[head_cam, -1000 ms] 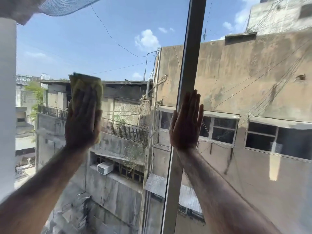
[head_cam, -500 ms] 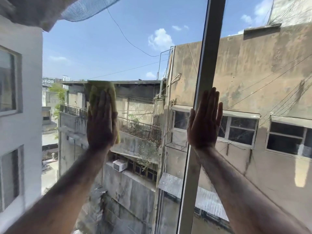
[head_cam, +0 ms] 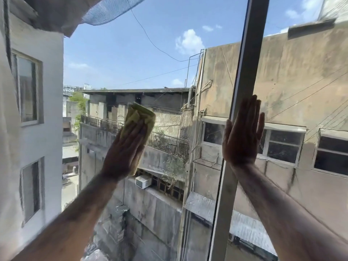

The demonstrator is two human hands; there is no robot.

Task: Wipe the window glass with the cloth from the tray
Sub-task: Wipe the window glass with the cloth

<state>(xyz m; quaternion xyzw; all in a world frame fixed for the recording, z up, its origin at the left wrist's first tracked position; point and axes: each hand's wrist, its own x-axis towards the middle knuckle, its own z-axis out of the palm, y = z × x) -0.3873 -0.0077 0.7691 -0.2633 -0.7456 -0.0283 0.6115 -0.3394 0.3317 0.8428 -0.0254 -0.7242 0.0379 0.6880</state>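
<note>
The left hand (head_cam: 125,150) lies flat, fingers together, pressing the yellow cloth (head_cam: 140,117) to the window glass (head_cam: 160,72), the cloth poking out at its one o'clock. At three o'clock the right hand (head_cam: 242,137), spread flat and empty, rests over the grey frame bar (head_cam: 248,63); concrete buildings (head_cam: 301,76) show outside.

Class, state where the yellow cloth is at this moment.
In the head view, the yellow cloth is left of centre, pressed flat to the window glass under the left hand, left of the window frame.
</note>
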